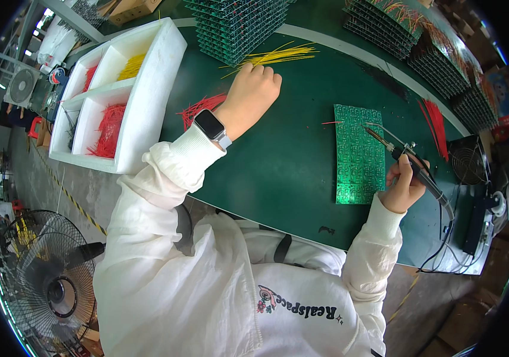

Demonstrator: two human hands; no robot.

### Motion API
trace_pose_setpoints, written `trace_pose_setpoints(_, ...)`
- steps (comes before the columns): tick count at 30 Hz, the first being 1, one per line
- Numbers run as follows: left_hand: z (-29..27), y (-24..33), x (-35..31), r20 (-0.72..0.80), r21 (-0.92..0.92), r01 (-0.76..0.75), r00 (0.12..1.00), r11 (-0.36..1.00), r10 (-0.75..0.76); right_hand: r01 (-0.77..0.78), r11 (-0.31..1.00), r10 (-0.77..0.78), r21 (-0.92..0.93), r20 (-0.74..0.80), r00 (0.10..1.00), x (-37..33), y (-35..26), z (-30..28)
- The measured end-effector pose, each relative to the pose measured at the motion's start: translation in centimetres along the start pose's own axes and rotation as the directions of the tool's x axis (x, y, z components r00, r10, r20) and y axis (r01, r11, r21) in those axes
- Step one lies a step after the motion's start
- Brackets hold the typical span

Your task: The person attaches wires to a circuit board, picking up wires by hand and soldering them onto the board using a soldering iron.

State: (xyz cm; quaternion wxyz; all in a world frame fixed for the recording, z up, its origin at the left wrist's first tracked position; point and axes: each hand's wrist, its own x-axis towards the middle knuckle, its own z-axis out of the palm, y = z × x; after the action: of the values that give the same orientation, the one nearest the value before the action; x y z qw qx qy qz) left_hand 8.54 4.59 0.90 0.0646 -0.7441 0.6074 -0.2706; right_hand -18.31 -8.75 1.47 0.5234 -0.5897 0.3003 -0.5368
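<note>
tabletop in dark green carries the work. nearest, toward the right end of its near edge, the right hand is closed around the handle of a soldering iron, whose tip points left and away, over the far part of a circuit board; whether tip and board touch, i cannot tell. the board lies flat just left of the right hand, its long axis running from near edge toward far edge. seen from the left hand, that board is nearer the near edge and off to the right, well apart, so the right hand is clearly the nearer of the two. a single red wire reaches the board's far left corner and juts out leftward. farther out, the left hand is curled, knuckles up, with a bundle of red wires just left of it. its fingertips are hidden at the yellow wires, so i cannot tell whether they pinch one. those wires lie roughly along the far edge, and a stack of boards stands just beyond.
</note>
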Motion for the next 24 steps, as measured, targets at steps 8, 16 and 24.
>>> trace_pose_setpoints(8,-2.7,-1.5,0.0,0.211,-0.802,0.334,0.934,0.496,-0.287,0.006,1.000,-0.006,-0.007,-0.004,1.000,-0.1,-0.3,0.1)
trace_pose_setpoints(16,-5.3,-1.1,0.3,-0.098,-0.555,0.081,0.982,0.828,-0.161,0.015,1.000,-0.015,0.025,-0.012,1.000,0.1,-0.1,0.1)
trace_pose_setpoints(24,-8.5,2.5,1.6,-0.306,0.055,-0.519,0.805,0.853,0.509,0.008,1.000,-0.007,0.005,-0.048,0.999,0.3,-0.1,-0.1)
